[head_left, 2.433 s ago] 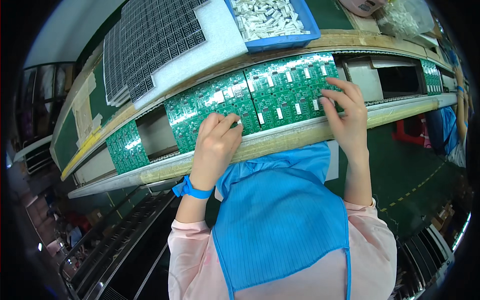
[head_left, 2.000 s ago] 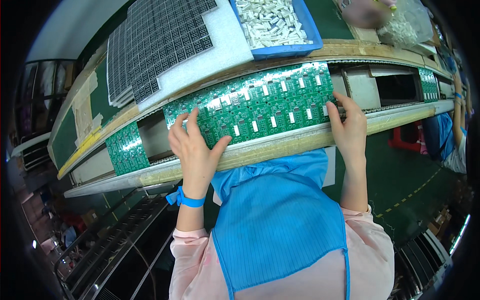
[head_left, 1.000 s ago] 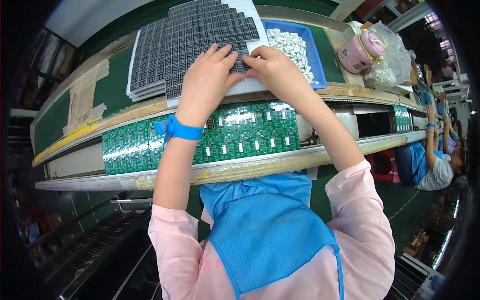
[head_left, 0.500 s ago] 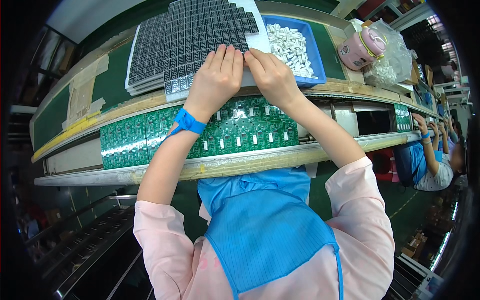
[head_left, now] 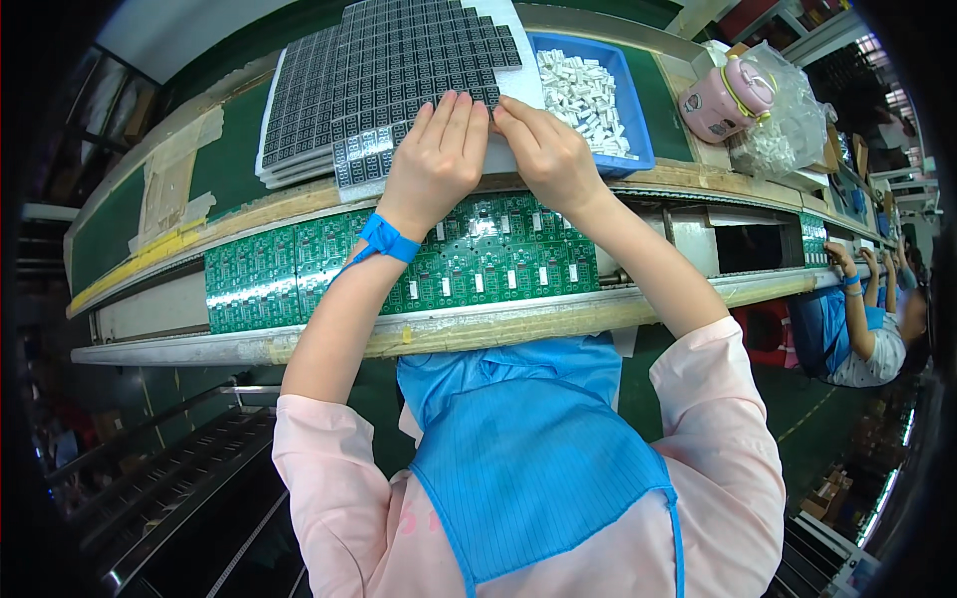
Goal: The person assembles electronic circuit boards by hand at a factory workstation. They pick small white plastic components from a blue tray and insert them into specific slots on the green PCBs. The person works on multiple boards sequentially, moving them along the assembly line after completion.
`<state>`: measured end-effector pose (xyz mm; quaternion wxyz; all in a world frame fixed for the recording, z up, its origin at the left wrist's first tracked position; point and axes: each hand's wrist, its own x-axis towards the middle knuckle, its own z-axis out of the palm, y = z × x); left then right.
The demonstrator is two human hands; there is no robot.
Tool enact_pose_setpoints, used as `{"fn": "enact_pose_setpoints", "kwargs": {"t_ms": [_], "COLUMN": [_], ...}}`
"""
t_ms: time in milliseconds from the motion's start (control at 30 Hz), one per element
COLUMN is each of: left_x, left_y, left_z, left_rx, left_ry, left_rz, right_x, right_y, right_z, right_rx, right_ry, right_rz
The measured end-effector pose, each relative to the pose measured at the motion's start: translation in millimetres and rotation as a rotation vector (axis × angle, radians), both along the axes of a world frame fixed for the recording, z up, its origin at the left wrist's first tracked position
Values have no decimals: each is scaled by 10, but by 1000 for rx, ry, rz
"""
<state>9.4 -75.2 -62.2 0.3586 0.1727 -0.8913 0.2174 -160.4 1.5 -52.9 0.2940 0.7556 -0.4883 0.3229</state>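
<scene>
Many black seven-segment display modules point(head_left: 399, 60) lie in tight rows on stacked white foam sheets at the far side of the bench. My left hand point(head_left: 439, 154) rests over their near right part, fingers stretched out side by side. Against its fingertips, at the edge of the rows, is my right hand point(head_left: 546, 149), its fingers bent and drawn together. Whatever the right fingertips grip is hidden, as is the right thumb. Below both wrists, green circuit boards point(head_left: 478, 264) sit side by side in the rail track, several with white parts fitted. A blue strap point(head_left: 387, 239) circles my left wrist.
A blue bin point(head_left: 638, 130) of white connectors point(head_left: 583, 100) stands right of the foam. Farther right are a pink lidded container point(head_left: 726, 100) and a clear plastic bag point(head_left: 783, 140). The track's near rail point(head_left: 538, 315) crosses under my forearms. Another person's arm point(head_left: 854, 299) reaches over the line at far right.
Both hands stay at the same edge of the display modules, with only slight finger movement. The whole picture has shifted a little to the right.
</scene>
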Motion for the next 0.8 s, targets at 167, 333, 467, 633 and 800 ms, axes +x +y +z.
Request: {"fn": "enact_pose_setpoints", "kwargs": {"t_ms": [167, 333, 467, 633, 800], "left_x": [-14, 0, -20, -8, -86], "left_y": [1, 5, 37, 59, 282], "left_z": [-16, -22, 55, 192, 392], "left_rx": [-8, 4, 76, 313, 892], "left_ry": [43, 92, 103, 132, 389], "left_rz": [-12, -32, -55, -195, -326], "right_x": [17, 26, 26, -86, -191], "right_y": [-21, -38, -41, 51, 227], "right_z": [-56, -68, -94, -31, 46], "right_rx": [-8, -36, -45, -18, -21], "right_ry": [-92, -109, -145, -144, -179], "right_rz": [20, 54, 29, 81, 154]}}
